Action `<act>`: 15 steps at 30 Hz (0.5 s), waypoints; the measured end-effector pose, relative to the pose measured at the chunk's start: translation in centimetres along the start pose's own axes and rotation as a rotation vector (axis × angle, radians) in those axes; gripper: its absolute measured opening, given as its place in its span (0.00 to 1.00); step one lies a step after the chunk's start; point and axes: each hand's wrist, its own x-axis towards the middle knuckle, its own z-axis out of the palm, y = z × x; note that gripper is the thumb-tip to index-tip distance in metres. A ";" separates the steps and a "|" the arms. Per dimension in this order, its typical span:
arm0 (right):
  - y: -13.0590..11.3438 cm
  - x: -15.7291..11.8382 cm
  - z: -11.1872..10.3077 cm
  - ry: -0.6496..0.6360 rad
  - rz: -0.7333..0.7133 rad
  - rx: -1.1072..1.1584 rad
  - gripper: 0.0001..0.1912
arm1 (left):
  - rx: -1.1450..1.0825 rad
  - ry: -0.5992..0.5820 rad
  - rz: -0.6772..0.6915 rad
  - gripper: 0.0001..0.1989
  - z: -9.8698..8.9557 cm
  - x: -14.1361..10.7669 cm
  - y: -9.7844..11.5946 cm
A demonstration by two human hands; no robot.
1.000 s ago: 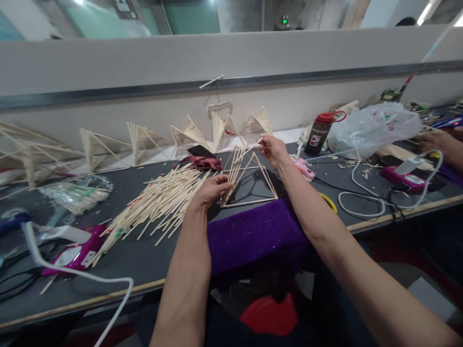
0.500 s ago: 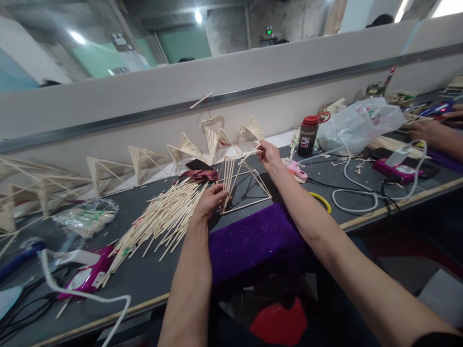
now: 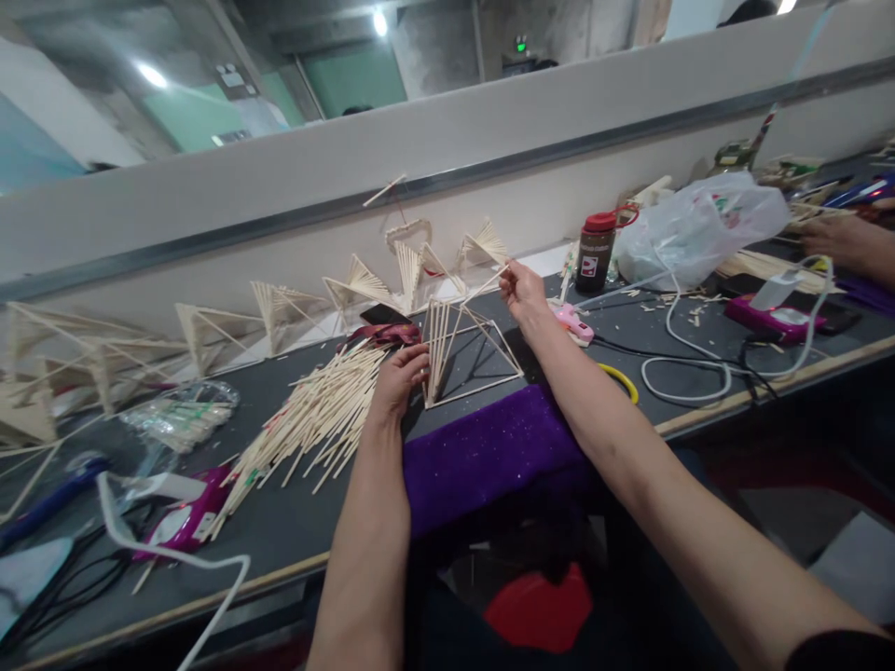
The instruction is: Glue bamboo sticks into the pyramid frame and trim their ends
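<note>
A frame of thin wooden sticks stands on the dark table, with a fan of sticks on its left side. My left hand is at that fan, its fingers bent near the leftmost sticks; whether they grip them is hard to tell. Above the frame's right side, my right hand pinches the end of a single stick, which slants down to the left toward the top of the frame. Left of my left hand lies a large pile of loose sticks. A purple cloth hangs over the table's front edge.
Finished stick shapes line the wall. A red-lidded bottle, a plastic bag, a pink glue gun and white cables are at the right. Magenta power strips lie at the left. Another person's hand is far right.
My left hand has shifted slightly left and up, its fingers loosening at the fan. My right hand, still with the stick, has moved slightly right. The view has shifted a little.
</note>
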 end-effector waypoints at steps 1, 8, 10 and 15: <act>0.0 0.0 0.0 -0.003 0.004 0.005 0.07 | -0.021 0.051 0.013 0.20 0.1 -0.1 0.1; -0.8 0.4 -0.5 0.052 -0.005 0.051 0.06 | 0.079 0.396 0.117 0.15 0.4 0.0 -0.3; -0.8 0.4 -0.6 0.060 -0.008 0.046 0.08 | 0.147 0.431 0.187 0.14 0.8 -0.2 0.2; -0.2 0.0 0.0 0.006 -0.010 0.008 0.09 | 0.149 0.361 0.399 0.13 4.4 -4.2 3.8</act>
